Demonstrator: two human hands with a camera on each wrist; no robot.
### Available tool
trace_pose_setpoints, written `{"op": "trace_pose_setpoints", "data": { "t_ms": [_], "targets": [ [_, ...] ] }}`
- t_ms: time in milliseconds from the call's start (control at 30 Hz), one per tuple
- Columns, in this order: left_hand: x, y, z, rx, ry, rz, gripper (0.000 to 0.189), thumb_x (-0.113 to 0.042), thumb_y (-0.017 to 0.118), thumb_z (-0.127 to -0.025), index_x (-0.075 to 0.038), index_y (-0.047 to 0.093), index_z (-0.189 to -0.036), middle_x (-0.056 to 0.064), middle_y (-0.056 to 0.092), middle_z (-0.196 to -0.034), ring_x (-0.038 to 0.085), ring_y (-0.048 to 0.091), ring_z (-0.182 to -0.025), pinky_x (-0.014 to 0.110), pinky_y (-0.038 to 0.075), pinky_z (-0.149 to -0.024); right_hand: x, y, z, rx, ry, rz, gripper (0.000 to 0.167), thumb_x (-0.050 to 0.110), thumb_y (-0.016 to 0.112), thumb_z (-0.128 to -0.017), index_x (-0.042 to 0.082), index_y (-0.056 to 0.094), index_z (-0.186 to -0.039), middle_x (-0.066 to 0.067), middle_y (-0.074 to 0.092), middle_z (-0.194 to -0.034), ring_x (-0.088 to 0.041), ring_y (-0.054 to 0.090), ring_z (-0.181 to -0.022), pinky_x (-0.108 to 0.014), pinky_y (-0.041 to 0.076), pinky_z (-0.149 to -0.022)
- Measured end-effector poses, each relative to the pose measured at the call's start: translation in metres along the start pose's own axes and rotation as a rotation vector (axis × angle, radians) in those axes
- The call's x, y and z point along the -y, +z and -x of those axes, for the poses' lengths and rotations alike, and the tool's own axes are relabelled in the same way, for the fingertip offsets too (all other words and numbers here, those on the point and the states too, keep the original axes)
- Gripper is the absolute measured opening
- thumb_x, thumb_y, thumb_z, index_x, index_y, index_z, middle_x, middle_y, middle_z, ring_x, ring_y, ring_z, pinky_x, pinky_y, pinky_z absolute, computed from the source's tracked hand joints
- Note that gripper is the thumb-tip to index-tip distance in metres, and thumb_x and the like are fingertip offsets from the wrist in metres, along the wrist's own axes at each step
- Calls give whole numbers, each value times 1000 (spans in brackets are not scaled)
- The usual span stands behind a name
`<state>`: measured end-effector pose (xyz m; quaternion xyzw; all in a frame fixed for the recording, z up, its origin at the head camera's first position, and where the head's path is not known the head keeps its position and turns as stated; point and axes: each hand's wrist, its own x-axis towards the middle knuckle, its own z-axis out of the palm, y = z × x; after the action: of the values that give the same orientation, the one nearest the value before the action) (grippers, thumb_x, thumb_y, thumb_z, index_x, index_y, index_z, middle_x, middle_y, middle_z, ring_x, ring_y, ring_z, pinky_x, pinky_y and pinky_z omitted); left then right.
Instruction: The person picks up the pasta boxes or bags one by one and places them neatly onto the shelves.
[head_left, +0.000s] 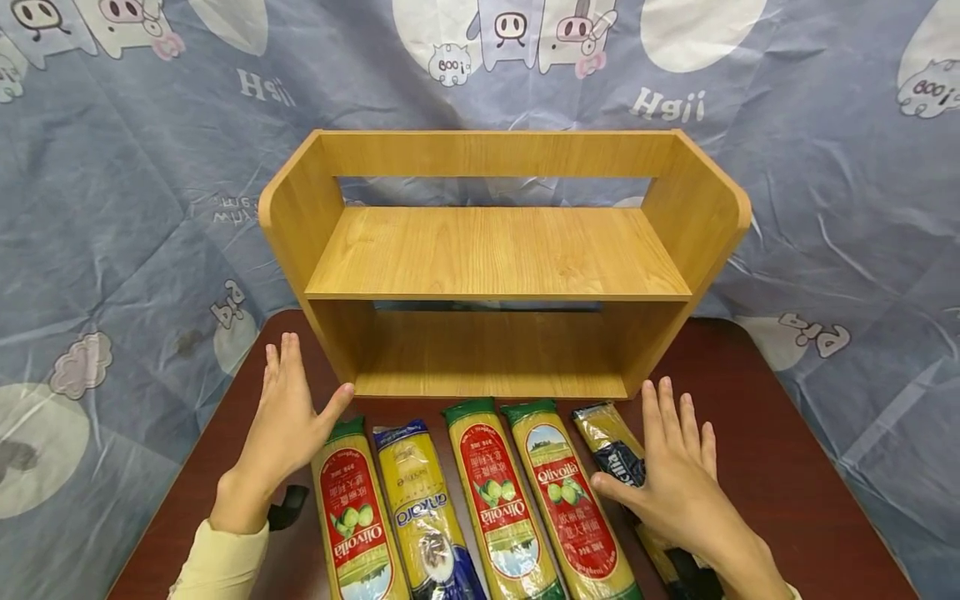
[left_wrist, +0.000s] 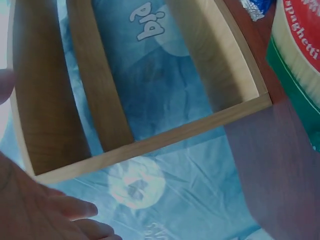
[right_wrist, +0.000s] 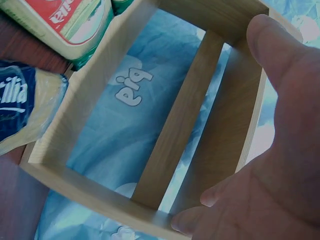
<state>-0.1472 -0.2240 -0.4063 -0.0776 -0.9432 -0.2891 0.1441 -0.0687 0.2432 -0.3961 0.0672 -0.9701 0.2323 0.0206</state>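
My left hand point(head_left: 281, 429) is held up with straight fingers and thumb spread, over the top end of the leftmost red-labelled spaghetti pack point(head_left: 351, 508). My right hand point(head_left: 678, 483), also spread and holding nothing, overlaps a dark-labelled spaghetti pack point(head_left: 600, 425) and hides its middle. Between the hands lie a yellow and blue spaghetti pack point(head_left: 420, 500) and two more red-labelled packs with green ends, a left one point(head_left: 491, 492) and a right one point(head_left: 562, 483). Beyond the packs stands a two-tier wooden shelf point(head_left: 498, 250), its boards bare; both wrist views look toward it past the fingers.
The shelf stands on a dark red-brown table point(head_left: 780, 467), near its back edge. A blue cloth point(head_left: 135, 208) with cartoon pigs hangs behind and on both sides. Black wrist straps show at both wrists, such as the left strap point(head_left: 288, 507).
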Motion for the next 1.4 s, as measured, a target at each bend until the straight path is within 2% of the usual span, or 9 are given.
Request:
{"op": "trace_pose_setpoints", "data": {
  "t_ms": [100,200,300,367,533,733,1033,1233,1400],
  "targets": [
    [5,-1,-9,-13,-55,80,105,-52,60,-99,0,-8,-160,25,-3,-167,45,-3,-151,68,14,-114,-5,0,3,22,25,-41,134,60,78,-81,9,-17,-160,-17,-23,-165,-47,-21,-147,-71,-12,-110],
    [9,-1,-17,-42,-102,115,104,-51,60,-99,-2,-7,-161,27,3,-166,53,16,-146,70,25,-109,-11,0,4,33,37,-73,136,59,80,-80,5,-17,-159,-24,-19,-165,-52,-15,-147,-73,-5,-111],
    [11,0,-24,-74,-120,135,103,-50,62,-98,-3,-3,-162,29,14,-164,56,31,-139,70,31,-105,-15,0,6,37,38,-95,136,57,81,-81,2,-17,-158,-28,-16,-164,-53,-11,-147,-69,-1,-113],
    [12,1,-29,-90,-116,133,102,-48,64,-97,-2,0,-162,30,22,-162,56,36,-137,70,34,-104,-18,0,7,42,44,-116,137,56,81,-81,2,-18,-158,-29,-14,-164,-54,-7,-147,-69,2,-114],
    [15,3,-42,-105,-99,134,100,-47,66,-96,-1,6,-161,33,31,-157,54,38,-136,69,35,-104,-24,-1,10,70,90,-173,138,58,80,-80,9,-22,-158,-31,-9,-164,-60,6,-144,-76,16,-106],
    [23,4,-59,-135,-84,211,98,-45,69,-94,0,14,-161,28,33,-158,44,35,-143,61,31,-111,-31,2,17,96,162,-170,138,64,76,-81,14,-28,-156,-37,-2,-162,-66,20,-137,-78,31,-95],
    [25,-1,-80,-190,-53,362,87,-39,75,-92,-9,29,-160,19,51,-148,34,49,-136,54,41,-107,-40,10,23,103,220,-185,140,61,78,-81,10,-29,-155,-38,-2,-161,-65,21,-136,-77,33,-95],
    [23,-6,-88,-230,-61,394,78,-37,74,-93,-7,38,-155,16,59,-140,28,58,-126,41,50,-100,-47,16,28,85,240,-174,141,58,80,-81,7,-27,-156,-39,1,-160,-66,23,-135,-77,34,-95],
    [20,-8,-93,-227,-84,393,76,-39,72,-95,-6,39,-154,17,59,-140,30,58,-127,41,49,-100,-54,24,34,101,304,-120,143,63,78,-80,1,-27,-154,-45,10,-156,-67,27,-131,-77,35,-93]
  ]
}}
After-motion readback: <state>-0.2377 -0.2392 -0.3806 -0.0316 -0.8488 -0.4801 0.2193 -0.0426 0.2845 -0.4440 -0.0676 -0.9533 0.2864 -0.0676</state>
